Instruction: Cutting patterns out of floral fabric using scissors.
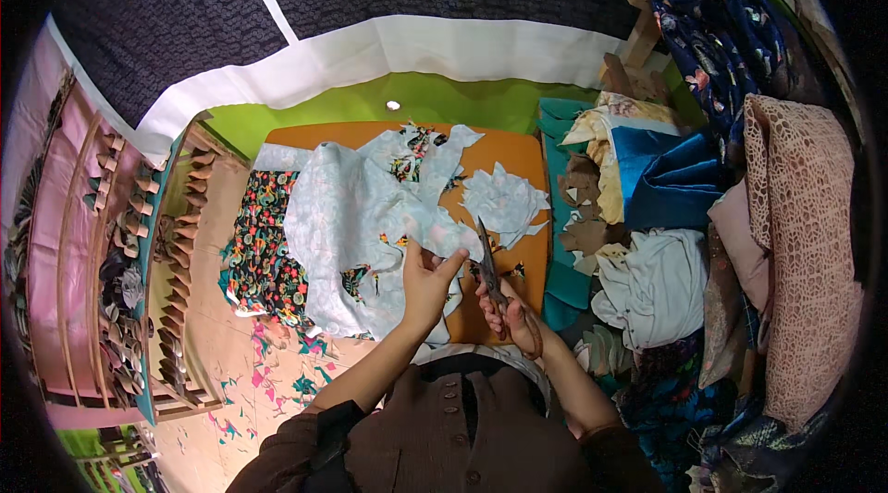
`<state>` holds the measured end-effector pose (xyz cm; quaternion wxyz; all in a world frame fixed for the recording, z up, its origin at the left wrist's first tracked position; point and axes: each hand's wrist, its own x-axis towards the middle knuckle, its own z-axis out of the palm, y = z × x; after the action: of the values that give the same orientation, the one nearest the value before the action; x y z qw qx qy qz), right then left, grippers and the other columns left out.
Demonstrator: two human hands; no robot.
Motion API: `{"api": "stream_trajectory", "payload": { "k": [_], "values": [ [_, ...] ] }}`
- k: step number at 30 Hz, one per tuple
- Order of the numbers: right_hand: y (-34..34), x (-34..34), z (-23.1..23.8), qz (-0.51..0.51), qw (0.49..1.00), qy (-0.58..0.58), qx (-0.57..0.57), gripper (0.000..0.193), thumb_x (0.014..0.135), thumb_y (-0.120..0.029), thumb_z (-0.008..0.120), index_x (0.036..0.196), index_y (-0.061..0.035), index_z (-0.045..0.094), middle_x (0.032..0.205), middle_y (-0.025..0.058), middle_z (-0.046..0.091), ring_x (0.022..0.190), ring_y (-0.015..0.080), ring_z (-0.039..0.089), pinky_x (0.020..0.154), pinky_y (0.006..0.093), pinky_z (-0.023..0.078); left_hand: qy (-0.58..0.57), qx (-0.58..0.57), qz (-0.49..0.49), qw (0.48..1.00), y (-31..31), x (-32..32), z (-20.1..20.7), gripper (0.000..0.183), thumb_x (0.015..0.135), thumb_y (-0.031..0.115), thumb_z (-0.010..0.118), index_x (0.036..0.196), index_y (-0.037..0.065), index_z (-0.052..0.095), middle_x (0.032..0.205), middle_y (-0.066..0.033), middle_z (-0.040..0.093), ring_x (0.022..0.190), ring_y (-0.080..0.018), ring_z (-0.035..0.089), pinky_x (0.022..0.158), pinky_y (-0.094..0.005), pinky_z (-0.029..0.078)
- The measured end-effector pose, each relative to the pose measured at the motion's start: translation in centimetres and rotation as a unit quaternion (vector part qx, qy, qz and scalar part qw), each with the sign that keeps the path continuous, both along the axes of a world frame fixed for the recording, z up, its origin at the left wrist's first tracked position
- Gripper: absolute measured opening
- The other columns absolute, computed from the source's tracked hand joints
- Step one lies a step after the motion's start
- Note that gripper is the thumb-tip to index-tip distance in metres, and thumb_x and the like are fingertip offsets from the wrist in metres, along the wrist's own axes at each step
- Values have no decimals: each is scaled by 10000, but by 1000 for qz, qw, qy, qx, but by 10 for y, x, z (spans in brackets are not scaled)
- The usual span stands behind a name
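My left hand [427, 288] holds the edge of a pale, white-backed floral fabric [338, 202], thumb and fingers closed over it. The cloth lies loosely spread on the orange-brown tabletop [507, 149], and its dark, colourful printed face [268, 257] shows at the left. In my right hand [504, 313] is a pair of scissors [487, 248], its blades pointing up and away beside the cloth's right edge. The loops are partly covered by my fingers. Just beyond the blades sits a stack of cut pale fabric pieces [504, 202]. Small dark printed offcuts lie near the scissors.
Racks with rows of pointed shoe-shaped pieces [176, 280] stand on the left. Pink and green scraps [268, 359] litter the floor. At the right are a blue satin cloth [668, 180], a crumpled white cloth [652, 289] and a roll of pinkish lace-like fabric [800, 252].
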<state>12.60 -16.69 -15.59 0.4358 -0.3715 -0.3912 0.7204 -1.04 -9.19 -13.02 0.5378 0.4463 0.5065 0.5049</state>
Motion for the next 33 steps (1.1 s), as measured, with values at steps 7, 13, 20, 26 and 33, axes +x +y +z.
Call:
{"api": "stream_trajectory", "payload": {
  "k": [7,13,20,26,33],
  "values": [
    [-1,5,5,1,999,-13,-34,786,592,-726,435,1029,-77,364,746,-36,305,585,21,266,492,144,233,20,2,-19,1000,-1,2,-2,327,687,43,663,908,57,423,642,47,415,529,-24,353,457,-170,303],
    [-4,7,10,0,998,10,-60,786,565,-718,469,1010,-78,370,722,-45,298,556,18,232,461,137,200,-28,-11,-23,999,-1,4,-2,366,683,38,666,938,57,404,639,47,401,529,-24,352,458,-164,301],
    [-6,6,7,9,998,43,-43,819,584,-731,425,1060,-70,340,769,-33,299,601,28,267,516,154,256,-93,-24,-28,995,1,5,0,401,689,-8,643,987,48,381,709,24,411,541,-20,348,476,-158,316],
    [-8,5,6,7,998,38,-45,806,602,-724,427,1059,-66,347,762,-34,288,584,30,259,499,152,241,-90,-34,-41,995,1,2,2,412,691,-14,638,1000,54,374,725,22,412,555,-17,354,490,-152,322],
    [-9,5,7,11,996,41,-74,819,568,-707,472,1070,-70,352,750,-47,311,573,12,259,478,131,219,-80,-24,-31,996,-2,1,3,381,694,-12,631,972,48,377,727,7,449,559,-25,389,484,-166,335]
  ]
}}
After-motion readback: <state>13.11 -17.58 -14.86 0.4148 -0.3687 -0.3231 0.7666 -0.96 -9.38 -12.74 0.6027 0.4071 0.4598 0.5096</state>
